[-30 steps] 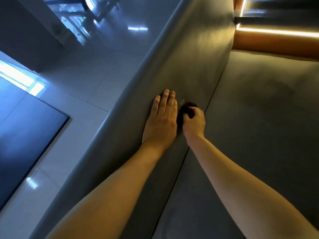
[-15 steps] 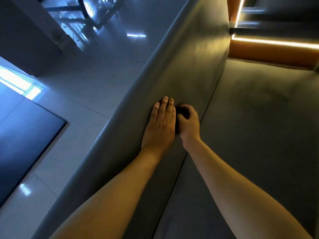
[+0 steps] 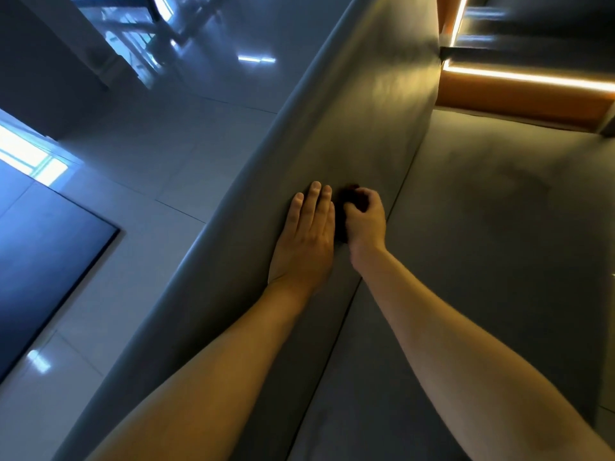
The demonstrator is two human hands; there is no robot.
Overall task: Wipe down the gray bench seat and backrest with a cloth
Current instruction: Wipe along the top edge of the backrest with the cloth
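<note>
**Here, two hands side by side on the bench**

The left hand (image 3: 306,237) lies flat, fingers straight and together, on the narrower panel (image 3: 366,111) of the smooth matte gray bench. Just to its right, the right hand (image 3: 366,221) has its fingers curled around a small dark crumpled cloth (image 3: 347,196) and holds it against the same panel, close to the straight seam (image 3: 336,344). Right of the seam is the wider gray panel (image 3: 499,244), with a faint dull patch. I cannot tell which panel is seat and which is backrest. At the far right, an orange panel (image 3: 519,101) carries a bright light strip. To the left is glossy pale tiled floor (image 3: 166,161).
</note>
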